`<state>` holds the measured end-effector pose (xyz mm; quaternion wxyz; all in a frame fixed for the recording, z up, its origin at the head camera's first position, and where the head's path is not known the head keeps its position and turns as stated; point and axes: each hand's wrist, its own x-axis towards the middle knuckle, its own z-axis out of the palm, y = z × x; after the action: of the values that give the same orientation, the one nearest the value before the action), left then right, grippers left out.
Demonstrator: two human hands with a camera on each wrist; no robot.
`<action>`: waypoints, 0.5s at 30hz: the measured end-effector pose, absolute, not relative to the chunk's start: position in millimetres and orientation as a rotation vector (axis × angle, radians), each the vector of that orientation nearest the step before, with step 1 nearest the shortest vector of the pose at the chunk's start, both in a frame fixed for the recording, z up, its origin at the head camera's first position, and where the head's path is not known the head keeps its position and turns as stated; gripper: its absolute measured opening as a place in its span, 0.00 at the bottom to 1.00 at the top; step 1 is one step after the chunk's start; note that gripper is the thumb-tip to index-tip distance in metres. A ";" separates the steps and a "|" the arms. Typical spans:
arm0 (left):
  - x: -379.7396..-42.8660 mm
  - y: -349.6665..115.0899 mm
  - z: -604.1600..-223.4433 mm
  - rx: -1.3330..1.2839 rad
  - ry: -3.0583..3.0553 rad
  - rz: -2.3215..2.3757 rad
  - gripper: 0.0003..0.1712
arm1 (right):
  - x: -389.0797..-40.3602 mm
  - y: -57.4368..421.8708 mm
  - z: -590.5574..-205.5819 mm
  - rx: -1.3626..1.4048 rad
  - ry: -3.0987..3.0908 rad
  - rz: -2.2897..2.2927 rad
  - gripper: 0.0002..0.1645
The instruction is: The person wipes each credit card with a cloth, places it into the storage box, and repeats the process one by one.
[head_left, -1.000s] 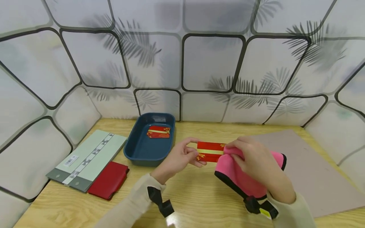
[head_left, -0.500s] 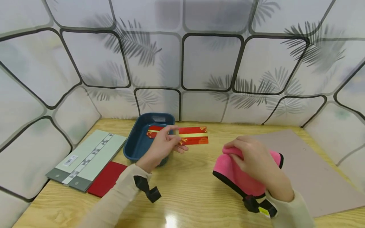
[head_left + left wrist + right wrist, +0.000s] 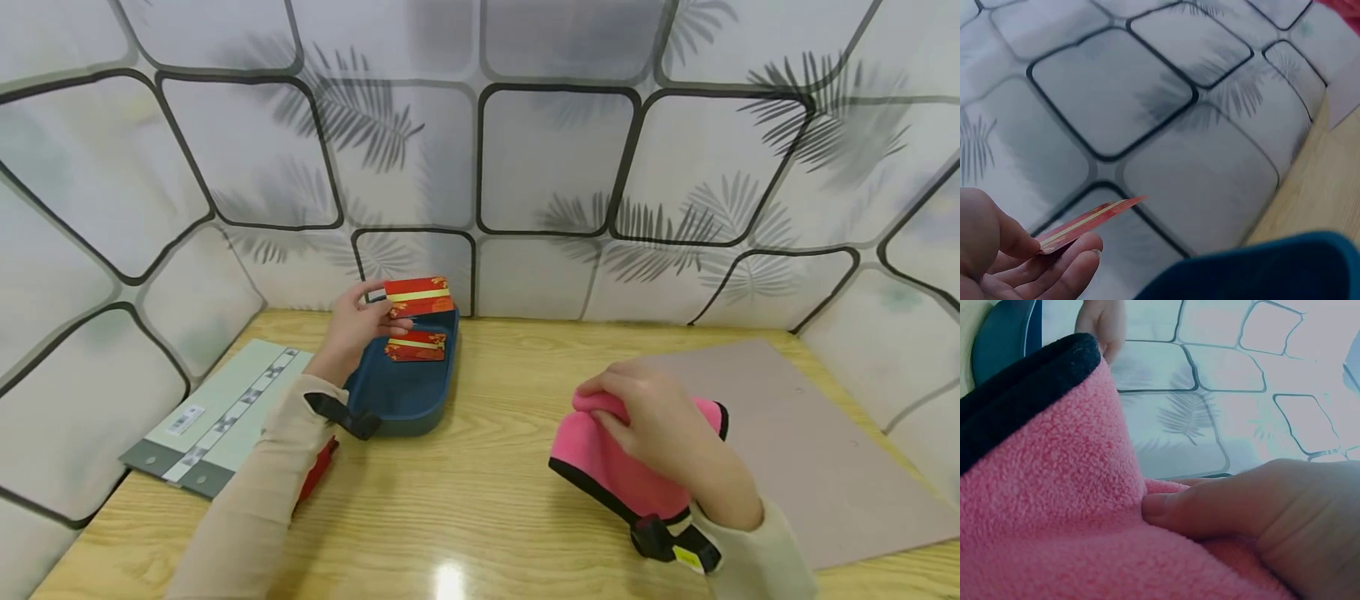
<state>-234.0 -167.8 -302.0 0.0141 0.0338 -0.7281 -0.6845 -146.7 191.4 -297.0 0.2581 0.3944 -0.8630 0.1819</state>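
Over the far part of a dark blue plastic tub [image 3: 408, 423], my left hand [image 3: 356, 321] pinches a thin red card [image 3: 420, 297] with a gold stripe. The left wrist view shows the card [image 3: 1094, 220] nearly edge-on between thumb and fingers, above the tub's rim [image 3: 1329, 240]. Several similar red cards [image 3: 415, 347] lie overlapped on the tub floor. On the right, my right hand [image 3: 660, 417] grips a folded pink fleece cloth [image 3: 581, 454] with black edging. In the right wrist view, the thumb presses into the cloth [image 3: 1054, 456]; the other fingers are mostly hidden.
Left of the tub lies a pale green folder [image 3: 232, 400] with a patterned band. A red leather-like case [image 3: 321, 471] is mostly covered by the left sleeve. A greyish-pink board [image 3: 832, 467] lies at the right. Patterned fabric [image 3: 558, 158] walls the wooden table [image 3: 487, 500].
My left hand has drawn the red card away from the pink cloth, carrying it left and up over the tub. My right hand keeps its grip on the cloth, shifting slightly left.
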 end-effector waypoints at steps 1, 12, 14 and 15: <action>-238.4 -171.2 -304.6 0.116 -2.272 -2.126 0.29 | -147.8 189.7 -297.3 1.063 -2.344 0.493 0.16; -283.0 -200.1 -311.6 0.151 -2.430 -2.101 0.30 | -159.8 173.5 -299.7 1.056 -2.392 0.525 0.16; -291.2 -201.7 -310.8 0.140 -2.508 -2.042 0.30 | -162.1 170.4 -300.2 1.048 -2.402 0.527 0.16; -295.3 -202.0 -310.8 0.130 -2.556 -2.006 0.30 | -163.1 168.7 -300.4 1.041 -2.410 0.527 0.16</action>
<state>-295.3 -202.0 -310.8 -0.0550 0.0399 -0.7849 -0.6159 -163.1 168.7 -300.4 0.2297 0.3785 -0.8760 0.1913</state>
